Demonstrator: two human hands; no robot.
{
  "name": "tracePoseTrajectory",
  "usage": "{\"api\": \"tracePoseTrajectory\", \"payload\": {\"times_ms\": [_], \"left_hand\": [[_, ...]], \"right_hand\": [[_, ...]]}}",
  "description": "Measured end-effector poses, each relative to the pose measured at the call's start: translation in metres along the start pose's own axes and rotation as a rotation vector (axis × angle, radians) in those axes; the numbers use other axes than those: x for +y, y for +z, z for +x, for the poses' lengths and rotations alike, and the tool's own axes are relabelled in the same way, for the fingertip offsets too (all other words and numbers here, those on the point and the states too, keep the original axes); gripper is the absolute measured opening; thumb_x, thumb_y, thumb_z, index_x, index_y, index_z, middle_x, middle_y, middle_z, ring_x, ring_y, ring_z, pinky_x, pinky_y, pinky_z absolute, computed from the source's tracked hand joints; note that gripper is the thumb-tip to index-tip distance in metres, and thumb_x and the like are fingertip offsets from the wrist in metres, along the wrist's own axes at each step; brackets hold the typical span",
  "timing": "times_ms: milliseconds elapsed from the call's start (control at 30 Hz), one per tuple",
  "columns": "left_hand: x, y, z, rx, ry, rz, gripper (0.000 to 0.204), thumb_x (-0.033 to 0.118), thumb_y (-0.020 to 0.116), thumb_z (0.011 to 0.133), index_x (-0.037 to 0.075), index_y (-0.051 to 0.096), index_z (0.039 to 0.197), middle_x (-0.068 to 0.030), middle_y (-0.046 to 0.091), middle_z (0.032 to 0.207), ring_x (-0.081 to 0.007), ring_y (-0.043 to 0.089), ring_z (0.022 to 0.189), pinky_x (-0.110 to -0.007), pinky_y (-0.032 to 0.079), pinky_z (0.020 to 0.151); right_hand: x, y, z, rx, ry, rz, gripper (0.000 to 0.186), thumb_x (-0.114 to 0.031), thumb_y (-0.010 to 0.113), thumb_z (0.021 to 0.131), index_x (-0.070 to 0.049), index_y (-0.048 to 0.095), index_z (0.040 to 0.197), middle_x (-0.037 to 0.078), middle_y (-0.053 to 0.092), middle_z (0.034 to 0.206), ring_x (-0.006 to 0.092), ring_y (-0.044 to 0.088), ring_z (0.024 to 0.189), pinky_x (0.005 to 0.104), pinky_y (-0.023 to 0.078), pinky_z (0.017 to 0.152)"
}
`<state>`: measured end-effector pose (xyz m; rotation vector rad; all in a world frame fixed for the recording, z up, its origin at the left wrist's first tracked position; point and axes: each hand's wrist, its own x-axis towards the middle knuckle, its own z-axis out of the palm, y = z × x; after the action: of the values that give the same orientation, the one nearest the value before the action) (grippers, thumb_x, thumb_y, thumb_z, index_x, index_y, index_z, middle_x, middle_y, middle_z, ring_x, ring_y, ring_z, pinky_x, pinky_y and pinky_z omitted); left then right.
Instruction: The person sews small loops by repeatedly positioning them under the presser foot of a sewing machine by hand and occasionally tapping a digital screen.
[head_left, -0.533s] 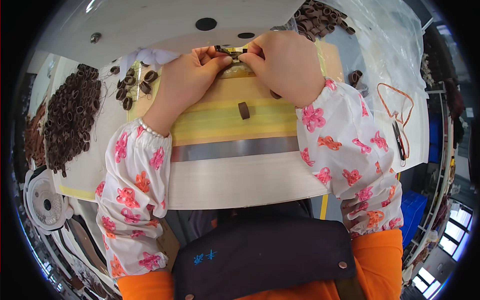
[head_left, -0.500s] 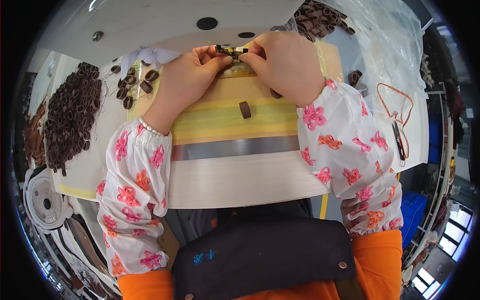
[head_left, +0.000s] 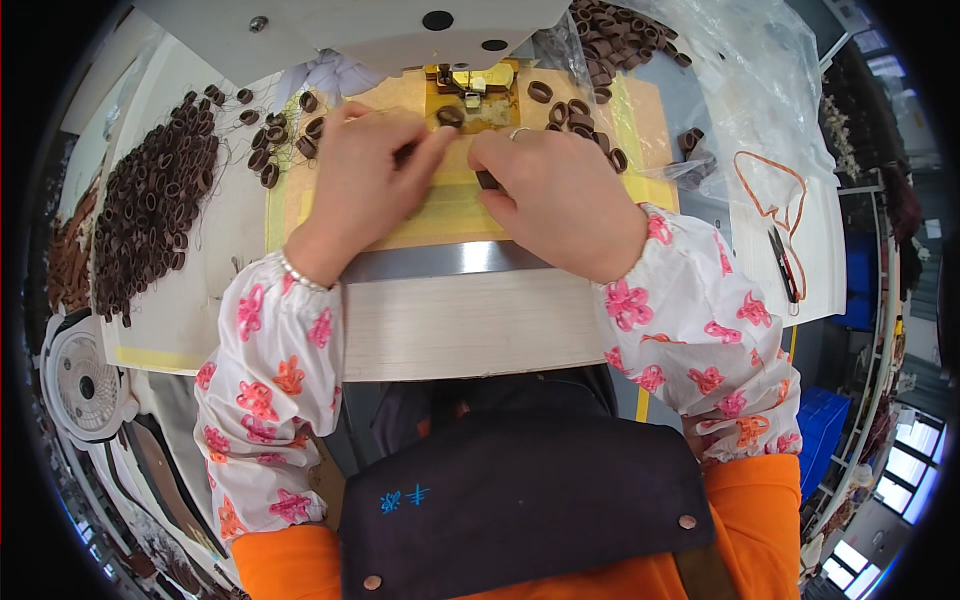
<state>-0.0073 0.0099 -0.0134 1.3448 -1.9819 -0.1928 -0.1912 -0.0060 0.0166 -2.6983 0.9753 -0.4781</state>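
**A:** While both hands sit at the yellow work plate (head_left: pixel 440 215), what crowds them?

**B:** Plenty. A big heap of dark brown loops (head_left: pixel 150 205) covers the bench on the person's left, with loose ones scattered just beside the left hand (head_left: pixel 365 175). Another pile of loops (head_left: pixel 620 30) lies at the top right, partly under a clear plastic bag (head_left: pixel 760 80). The white sewing machine head (head_left: pixel 370 25) overhangs the plate directly ahead of the fingertips, and its brass presser clamp (head_left: pixel 472 82) stands right beyond them.

**A:** And the piece being worked?

**B:** A small dark loop (head_left: pixel 450 117) lies on the plate below the clamp, between the two hands. The left hand's fingers are pinched together, touching it. The right hand (head_left: pixel 545 190) is curled, fingers pressed down on a dark piece (head_left: pixel 487 180); whether it actually grips it, I cannot tell.

**A:** What's hard to see?

**B:** The fingertips hide most of the contact, and the needle area is shadowed under the machine head. The fisheye rim bends and cuts off the far bench.

**A:** Any free room?

**B:** The pale wooden table edge (head_left: pixel 470 325) and a metal strip (head_left: pixel 440 262) near the body are bare. To the right lie an orange cord (head_left: pixel 770 190) and small snips (head_left: pixel 785 265), well apart from the hands.
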Motion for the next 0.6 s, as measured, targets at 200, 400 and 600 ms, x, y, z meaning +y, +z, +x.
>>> {"api": "tracePoseTrajectory", "payload": {"times_ms": [200,400,600], "left_hand": [[-0.039,-0.057,-0.026,0.076,-0.109,0.315,0.022,0.019,0.063,0.077,0.007,0.056,0.06,0.0008,0.046,0.048,-0.0153,0.044,0.049,-0.032,0.033,0.072],[0.0,-0.037,-0.009,0.097,0.083,0.425,0.021,0.012,0.058,0.08,0.0,0.059,0.096,-0.0143,0.058,0.083,-0.0274,0.051,0.075,-0.033,0.039,0.07],[0.016,0.012,0.013,0.04,-0.113,0.121,0.03,0.013,0.057,0.08,-0.003,0.047,0.103,-0.0185,0.055,0.086,-0.0349,0.048,0.08,-0.038,0.04,0.072]], "right_hand": [[-0.004,0.01,0.003,0.196,-0.08,0.087,0.014,-0.004,0.056,0.069,-0.004,0.056,0.083,0.01,0.056,0.072,0.0275,0.057,0.062,0.0354,0.045,0.054],[0.024,0.0,0.02,0.282,-0.083,0.281,0.022,-0.002,0.058,0.069,-0.001,0.057,0.091,0.008,0.057,0.073,0.014,0.054,0.057,0.0249,0.044,0.053],[0.028,0.004,0.026,0.292,0.04,0.535,0.021,0.001,0.054,0.066,0.003,0.052,0.087,0.018,0.059,0.081,0.0297,0.06,0.072,0.0347,0.048,0.064]]}}
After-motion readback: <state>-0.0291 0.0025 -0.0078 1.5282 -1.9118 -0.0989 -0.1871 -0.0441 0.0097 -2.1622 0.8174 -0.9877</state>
